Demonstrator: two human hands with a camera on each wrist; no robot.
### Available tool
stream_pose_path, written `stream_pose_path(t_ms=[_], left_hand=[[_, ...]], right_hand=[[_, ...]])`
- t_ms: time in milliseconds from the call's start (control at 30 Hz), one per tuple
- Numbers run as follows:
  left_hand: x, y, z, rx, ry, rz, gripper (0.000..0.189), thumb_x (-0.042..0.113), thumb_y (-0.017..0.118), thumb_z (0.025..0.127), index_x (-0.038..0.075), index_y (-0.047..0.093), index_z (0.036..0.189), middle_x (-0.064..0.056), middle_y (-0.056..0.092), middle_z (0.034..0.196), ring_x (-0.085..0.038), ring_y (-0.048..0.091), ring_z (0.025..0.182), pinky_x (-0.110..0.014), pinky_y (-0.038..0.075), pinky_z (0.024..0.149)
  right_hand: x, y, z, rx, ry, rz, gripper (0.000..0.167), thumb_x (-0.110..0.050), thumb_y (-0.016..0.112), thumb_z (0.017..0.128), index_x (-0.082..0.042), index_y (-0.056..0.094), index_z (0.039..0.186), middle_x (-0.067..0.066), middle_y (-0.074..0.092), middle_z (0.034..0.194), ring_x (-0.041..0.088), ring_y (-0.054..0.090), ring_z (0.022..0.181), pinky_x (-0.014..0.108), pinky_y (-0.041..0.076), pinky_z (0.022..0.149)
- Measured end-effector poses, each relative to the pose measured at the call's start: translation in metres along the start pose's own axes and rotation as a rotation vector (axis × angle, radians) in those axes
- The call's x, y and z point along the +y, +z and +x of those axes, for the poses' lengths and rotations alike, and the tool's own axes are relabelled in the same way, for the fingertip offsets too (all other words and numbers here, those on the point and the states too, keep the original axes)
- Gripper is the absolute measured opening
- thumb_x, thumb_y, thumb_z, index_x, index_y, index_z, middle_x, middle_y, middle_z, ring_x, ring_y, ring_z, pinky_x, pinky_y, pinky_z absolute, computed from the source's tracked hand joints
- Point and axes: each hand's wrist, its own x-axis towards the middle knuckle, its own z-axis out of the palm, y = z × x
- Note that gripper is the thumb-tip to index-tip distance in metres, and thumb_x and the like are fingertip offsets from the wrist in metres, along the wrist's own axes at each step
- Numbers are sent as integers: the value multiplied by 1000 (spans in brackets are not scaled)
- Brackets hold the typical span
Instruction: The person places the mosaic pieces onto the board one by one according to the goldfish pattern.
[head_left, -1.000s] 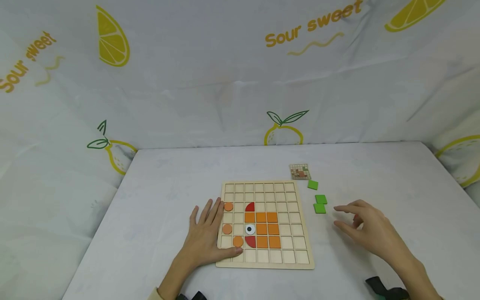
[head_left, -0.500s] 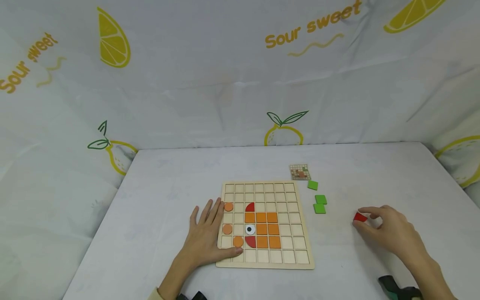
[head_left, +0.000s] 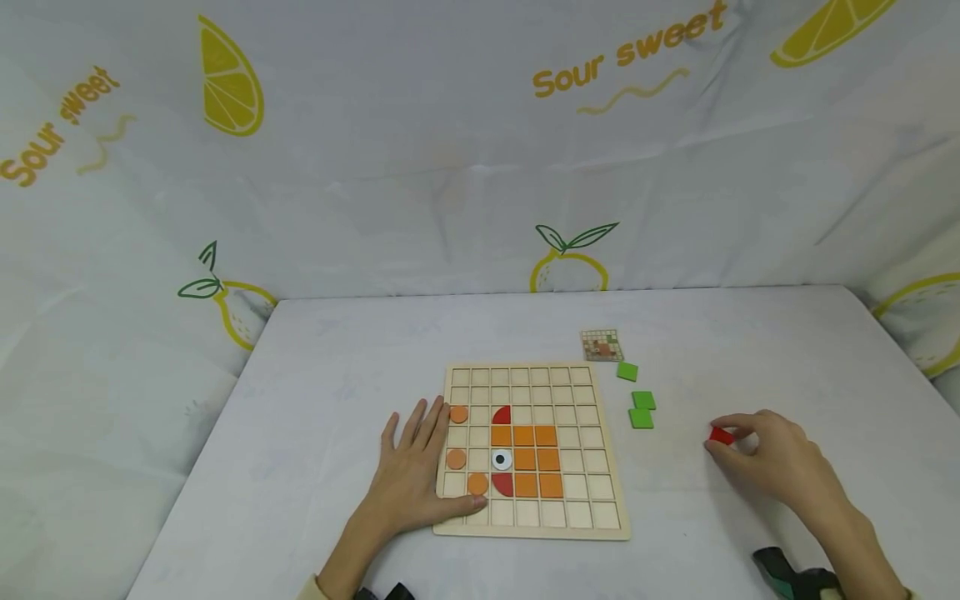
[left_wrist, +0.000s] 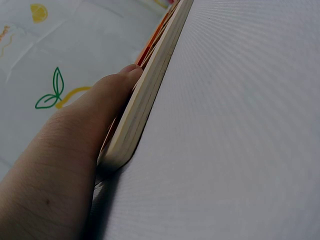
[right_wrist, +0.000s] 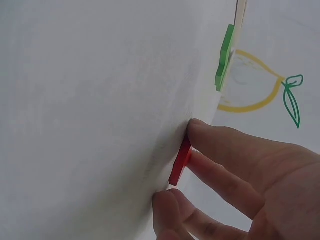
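My left hand (head_left: 416, 475) lies flat with straight fingers on the left edge of a square wooden grid board (head_left: 600, 487). In the left wrist view its thumb (left_wrist: 105, 95) rests over the board's edge. The board bears orange square tiles (head_left: 525, 458), orange discs (head_left: 456, 459), red quarter-round tiles (head_left: 502, 484) and a white eye disc (head_left: 502, 459). Right of the board, low over the table, my right hand (head_left: 780, 458) pinches a small red tile (head_left: 722, 436) between thumb and index finger. Its full shape is partly hidden; in the right wrist view the red tile (right_wrist: 181, 162) shows edge-on.
Several green square tiles (head_left: 642, 418) lie between the board and my right hand. A small pattern card (head_left: 602, 345) is behind the board's far right corner. A white cloth with lemon prints (head_left: 390, 183) hangs behind the table (head_left: 322, 375).
My right hand has moved to the right, and a red tile now shows pinched in its fingers. My left hand keeps its place on the board.
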Motion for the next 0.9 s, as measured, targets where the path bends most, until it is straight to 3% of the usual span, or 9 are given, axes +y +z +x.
stream_pose_path(t_ms=[167, 367, 600, 900], left_hand=[[0, 1, 0, 10, 5, -1, 132, 93, 55, 70, 10, 14, 165, -5, 11, 174, -32, 10, 162, -65, 1, 123], [0, 0, 0, 5, 2, 5, 132, 92, 55, 70, 10, 14, 165, -4, 10, 174, -32, 10, 162, -65, 1, 123], [1, -1, 0, 1, 4, 0, 132, 93, 54, 70, 10, 13, 165, -5, 10, 174, -32, 9, 162, -65, 1, 123], [0, 0, 0, 2, 6, 3, 132, 92, 55, 71, 11, 11, 165, -4, 9, 174, -32, 9, 162, -65, 1, 123]], right_hand=[[0, 0, -1, -2, -14, 3, 35, -24, 76, 87, 3, 75, 111, 25, 73, 94, 46, 63, 92, 47, 53, 61], [-8, 0, -1, 4, -29, 12, 34, -19, 77, 86, 4, 75, 111, 25, 71, 97, 26, 63, 76, 32, 46, 58], [-34, 1, -10, 54, -90, 15, 35, -17, 82, 82, 0, 76, 113, 22, 69, 99, 17, 57, 68, 25, 42, 52], [-70, 4, -24, 110, -224, 54, 31, -15, 85, 78, -10, 80, 109, 5, 71, 98, 5, 50, 66, 21, 40, 50]])
